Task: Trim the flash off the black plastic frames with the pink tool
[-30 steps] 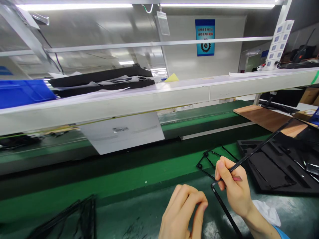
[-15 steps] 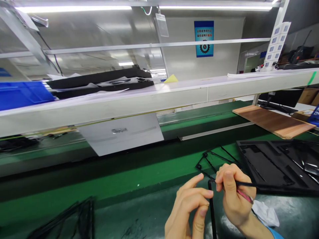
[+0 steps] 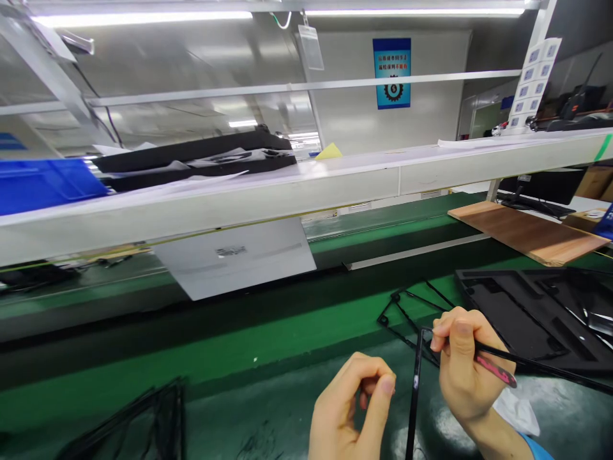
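Note:
My right hand (image 3: 472,364) grips a thin black frame (image 3: 414,396) close to its corner. The same hand also holds a slim pink-and-black tool (image 3: 497,371), apparently tweezers, whose tip is hidden by the fingers. One side of the frame runs down toward me, and the other extends right behind the hand. To the left of the frame, apart from it, my left hand (image 3: 354,406) has thumb and fingers curled together in a pinch. Whatever may be between those fingertips is too small to make out.
More black frames (image 3: 396,313) lie on the green bench beyond my hands, and others (image 3: 143,421) at lower left. At right are a black foam tray (image 3: 517,319), a white cloth (image 3: 520,409) and a wooden board (image 3: 527,231). A white shelf (image 3: 354,185) crosses above.
My left hand has moved off the frame, its extended fingers now curled in. The right hand has shifted slightly right and up, lifting and tilting the frame.

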The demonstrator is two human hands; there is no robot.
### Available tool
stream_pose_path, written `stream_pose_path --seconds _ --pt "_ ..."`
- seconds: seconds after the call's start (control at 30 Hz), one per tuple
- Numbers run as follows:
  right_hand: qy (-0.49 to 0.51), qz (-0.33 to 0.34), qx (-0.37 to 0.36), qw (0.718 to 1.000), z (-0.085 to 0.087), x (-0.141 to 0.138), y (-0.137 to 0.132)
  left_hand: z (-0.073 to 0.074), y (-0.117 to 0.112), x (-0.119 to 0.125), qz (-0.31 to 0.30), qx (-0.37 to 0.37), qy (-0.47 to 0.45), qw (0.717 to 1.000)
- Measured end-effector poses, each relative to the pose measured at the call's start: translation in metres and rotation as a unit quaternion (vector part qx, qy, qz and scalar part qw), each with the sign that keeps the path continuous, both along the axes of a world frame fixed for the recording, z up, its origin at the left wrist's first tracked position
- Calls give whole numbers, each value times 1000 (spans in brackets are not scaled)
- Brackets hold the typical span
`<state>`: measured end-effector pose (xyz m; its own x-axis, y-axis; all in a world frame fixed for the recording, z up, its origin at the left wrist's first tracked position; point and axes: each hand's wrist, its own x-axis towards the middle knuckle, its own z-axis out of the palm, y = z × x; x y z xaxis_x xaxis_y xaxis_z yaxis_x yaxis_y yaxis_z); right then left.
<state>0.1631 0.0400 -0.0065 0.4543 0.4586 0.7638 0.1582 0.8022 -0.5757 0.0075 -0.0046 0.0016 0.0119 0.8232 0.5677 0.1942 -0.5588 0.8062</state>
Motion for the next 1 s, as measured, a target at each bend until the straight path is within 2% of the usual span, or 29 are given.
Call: stream_pose_path --seconds 0.07,0.17,0.43,0.53,0.63,0.7,0.77,0.87,1.0 --pt "-6 -6 3 1000 -1 1 0 -1 2 -5 24 19 64 997" --pt "-20 -14 5 1000 -1 2 1 -6 3 -9 23 65 117 991" --pt "-18 -30 -31 999 4 3 3 -21 5 -3 25 128 164 978" --pt "-33 57 -98 993 6 1 4 -19 8 1 51 122 158 979" --pt "-121 181 -180 959 8 0 7 -14 10 2 73 116 151 979" --pt "-174 202 -198 943 9 -1 9 -10 11 0 92 127 140 978" --pt "-175 181 -189 949 9 -1 11 -6 10 -1 109 140 122 977" --pt "-108 142 -191 965 10 1 13 -1 6 -3 83 137 70 985" --pt "-50 139 -208 967 12 1 13 5 -1 1 -26 84 -62 994"
